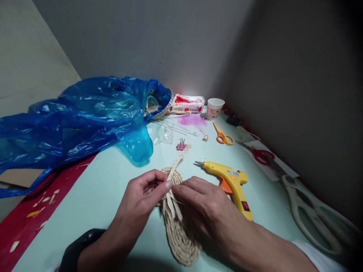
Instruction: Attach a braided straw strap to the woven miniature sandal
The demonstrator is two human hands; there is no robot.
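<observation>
left hand [143, 198] pinches a pale, narrow straw braid [177, 162] whose loose six-o'clock ends [179, 214] could unravel if that pinch slackens, right hand [208, 204] grip unclear.

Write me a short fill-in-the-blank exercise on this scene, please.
1. The left hand pinches a pale braided strip between its index finger and its ____.
2. The yellow tool beside the right hand is a ____.
3. The large plastic bag is ____ in colour.
4. The paper cup stands to the ____ of the red-and-white packet.

Missing words: thumb; glue gun; blue; right.
</observation>
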